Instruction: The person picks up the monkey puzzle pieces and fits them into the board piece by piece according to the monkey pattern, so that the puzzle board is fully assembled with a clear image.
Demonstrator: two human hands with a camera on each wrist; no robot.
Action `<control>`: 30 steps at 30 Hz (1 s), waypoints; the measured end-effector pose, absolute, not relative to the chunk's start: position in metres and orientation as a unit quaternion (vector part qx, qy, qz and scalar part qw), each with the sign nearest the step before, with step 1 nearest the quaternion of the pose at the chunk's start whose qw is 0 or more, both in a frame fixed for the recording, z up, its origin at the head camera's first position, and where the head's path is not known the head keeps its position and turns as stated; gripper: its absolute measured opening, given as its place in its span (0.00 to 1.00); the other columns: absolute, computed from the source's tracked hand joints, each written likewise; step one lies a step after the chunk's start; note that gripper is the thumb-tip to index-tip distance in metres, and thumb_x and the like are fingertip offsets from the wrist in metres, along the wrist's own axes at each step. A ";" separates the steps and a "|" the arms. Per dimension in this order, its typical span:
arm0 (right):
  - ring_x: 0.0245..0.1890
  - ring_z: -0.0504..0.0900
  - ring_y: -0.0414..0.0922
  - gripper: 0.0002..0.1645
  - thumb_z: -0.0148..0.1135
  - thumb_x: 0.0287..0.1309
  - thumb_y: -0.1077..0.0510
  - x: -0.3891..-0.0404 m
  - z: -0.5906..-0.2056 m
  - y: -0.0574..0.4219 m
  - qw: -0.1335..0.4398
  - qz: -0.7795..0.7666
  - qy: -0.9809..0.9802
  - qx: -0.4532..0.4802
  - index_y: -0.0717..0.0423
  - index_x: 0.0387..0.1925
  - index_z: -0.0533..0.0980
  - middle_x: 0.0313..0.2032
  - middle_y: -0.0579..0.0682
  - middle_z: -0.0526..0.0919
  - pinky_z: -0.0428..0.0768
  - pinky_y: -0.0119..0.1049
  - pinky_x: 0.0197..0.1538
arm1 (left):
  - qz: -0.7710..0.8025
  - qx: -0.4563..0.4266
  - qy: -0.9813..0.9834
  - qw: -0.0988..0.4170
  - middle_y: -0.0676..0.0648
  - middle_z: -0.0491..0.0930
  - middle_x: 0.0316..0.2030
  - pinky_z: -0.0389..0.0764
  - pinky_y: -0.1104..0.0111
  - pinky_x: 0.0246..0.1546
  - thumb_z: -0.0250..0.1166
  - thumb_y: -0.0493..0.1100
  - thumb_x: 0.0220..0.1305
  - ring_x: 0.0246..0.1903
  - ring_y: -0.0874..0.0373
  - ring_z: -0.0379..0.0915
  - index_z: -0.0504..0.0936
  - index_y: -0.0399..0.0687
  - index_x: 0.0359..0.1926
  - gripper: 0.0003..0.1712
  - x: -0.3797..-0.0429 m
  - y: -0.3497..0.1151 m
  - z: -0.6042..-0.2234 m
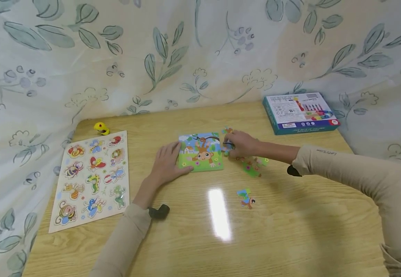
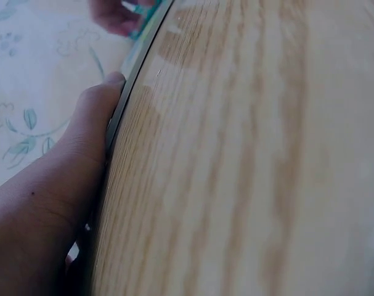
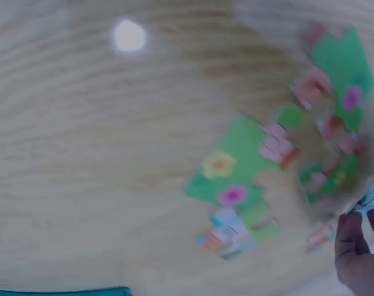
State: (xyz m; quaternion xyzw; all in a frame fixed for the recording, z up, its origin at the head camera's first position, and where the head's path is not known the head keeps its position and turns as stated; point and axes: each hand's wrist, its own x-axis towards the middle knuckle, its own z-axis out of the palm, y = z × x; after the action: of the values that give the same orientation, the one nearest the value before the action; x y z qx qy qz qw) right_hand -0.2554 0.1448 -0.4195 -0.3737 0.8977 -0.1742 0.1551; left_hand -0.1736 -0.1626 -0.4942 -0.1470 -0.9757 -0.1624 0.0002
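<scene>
A square monkey picture puzzle (image 1: 201, 163) lies on the table before me. My left hand (image 1: 165, 163) rests at its left side, the thumb along its lower left corner and the fingers fairly straight at the left edge. In the left wrist view, the thumb (image 2: 94, 117) lies against the thin edge. Just right of the puzzle, my right hand (image 1: 243, 144) pinches a light blue puzzle piece (image 3: 373, 196) between thumb and fingertips. Loose green and brown pieces (image 1: 253, 169) lie below that hand, partly hidden by it. One blue and brown piece (image 1: 246, 198) lies apart, nearer me.
At the left lies a white insect puzzle board (image 1: 86, 179), with a yellow toy (image 1: 101, 128) behind it. A boxed set (image 1: 302, 113) sits at the back right. Patterned cloth (image 1: 193, 57) hangs along the back of the wooden table (image 1: 186, 238).
</scene>
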 end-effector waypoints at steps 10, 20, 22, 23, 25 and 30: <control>0.44 0.73 0.50 0.25 0.58 0.53 0.64 -0.283 -0.417 0.098 0.183 -0.168 0.858 -0.450 0.68 0.54 0.75 0.49 0.62 0.77 0.75 0.41 0.45 | -0.161 -0.135 -0.978 -0.008 0.42 0.55 0.73 0.51 0.50 0.72 0.58 0.77 0.52 0.71 0.46 0.51 0.53 0.43 0.75 0.61 -0.167 -0.169 -0.493; 0.44 0.77 0.51 0.20 0.58 0.57 0.61 -0.304 -0.414 0.091 0.210 -0.080 0.850 -0.476 0.66 0.50 0.79 0.49 0.61 0.78 0.78 0.43 0.48 | -0.159 -0.154 -0.975 -0.003 0.42 0.54 0.73 0.50 0.49 0.72 0.55 0.78 0.53 0.72 0.46 0.49 0.53 0.43 0.75 0.61 -0.174 -0.163 -0.496; 0.45 0.77 0.51 0.19 0.59 0.57 0.61 -0.306 -0.413 0.091 0.209 -0.077 0.850 -0.477 0.65 0.50 0.80 0.48 0.60 0.79 0.78 0.43 0.48 | -0.162 -0.154 -0.975 -0.005 0.42 0.54 0.73 0.50 0.49 0.72 0.56 0.78 0.53 0.72 0.47 0.49 0.52 0.43 0.75 0.61 -0.174 -0.162 -0.495; 0.45 0.77 0.51 0.19 0.59 0.57 0.61 -0.307 -0.413 0.091 0.210 -0.078 0.850 -0.477 0.65 0.49 0.80 0.48 0.60 0.79 0.78 0.43 0.49 | -0.163 -0.154 -0.975 -0.004 0.42 0.53 0.73 0.50 0.49 0.72 0.56 0.77 0.53 0.72 0.47 0.49 0.52 0.43 0.75 0.61 -0.175 -0.162 -0.495; 0.45 0.77 0.50 0.18 0.59 0.57 0.62 -0.308 -0.413 0.091 0.212 -0.082 0.850 -0.475 0.65 0.49 0.80 0.48 0.59 0.79 0.78 0.43 0.50 | -0.165 -0.153 -0.974 -0.001 0.42 0.53 0.73 0.50 0.50 0.72 0.57 0.77 0.53 0.72 0.47 0.49 0.52 0.43 0.75 0.60 -0.175 -0.162 -0.495; 0.44 0.77 0.50 0.17 0.60 0.55 0.64 -0.307 -0.413 0.089 0.222 -0.095 0.845 -0.477 0.65 0.47 0.81 0.46 0.59 0.79 0.78 0.42 0.49 | -0.165 -0.151 -0.975 -0.002 0.43 0.54 0.73 0.50 0.50 0.72 0.57 0.77 0.53 0.72 0.47 0.49 0.52 0.44 0.75 0.60 -0.174 -0.163 -0.495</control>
State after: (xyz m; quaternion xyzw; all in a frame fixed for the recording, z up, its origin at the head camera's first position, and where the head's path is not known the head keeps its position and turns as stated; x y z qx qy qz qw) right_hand -0.3065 0.0893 -0.4128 -0.4765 0.8452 -0.0952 0.2223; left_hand -0.1736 -0.1630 -0.4952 -0.1512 -0.9746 -0.1650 -0.0020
